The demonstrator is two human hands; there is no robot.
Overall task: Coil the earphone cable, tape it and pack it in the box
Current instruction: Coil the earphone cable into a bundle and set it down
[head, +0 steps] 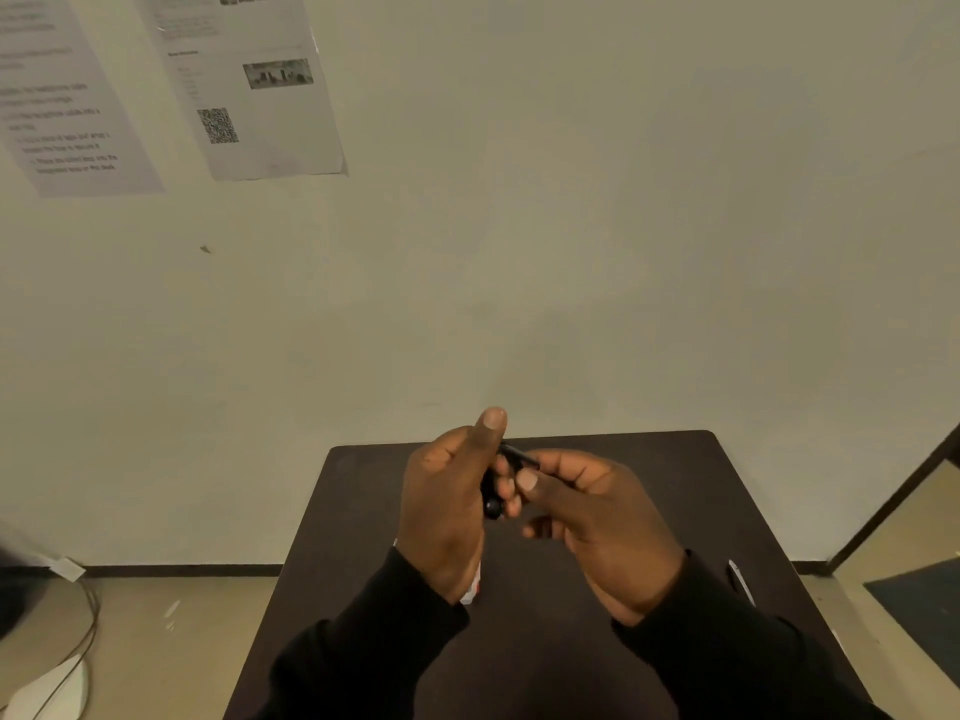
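Both hands were raised together above the far half of a dark brown, matt, square-cornered table [649, 491], each wrist in a black long sleeve [727, 646]. The left hand [447, 506] was closed around a small black earphone bundle [491, 498], thumb standing up straight, with a rounded black end of the bundle showing just below its curled fingers. The right hand [597, 522] met it from the other side, its thumb and forefinger pinching a thin black piece of the same earphone that stuck out toward the upper right; how the cable was wound inside the grip could not be made out. Under the left wrist a small white object with a touch of red [471, 589] lay on the table, mostly hidden. Near the table's right edge lay a slim, pale, pen-like object [740, 582].

On the plain beige wall [571, 226], two white printed sheets [249, 80] hung at the upper left. One carried a small photograph and a QR code; the lettering on both was too blurred to read with certainty. On the floor at the left, thin cables [85, 641] trailed.
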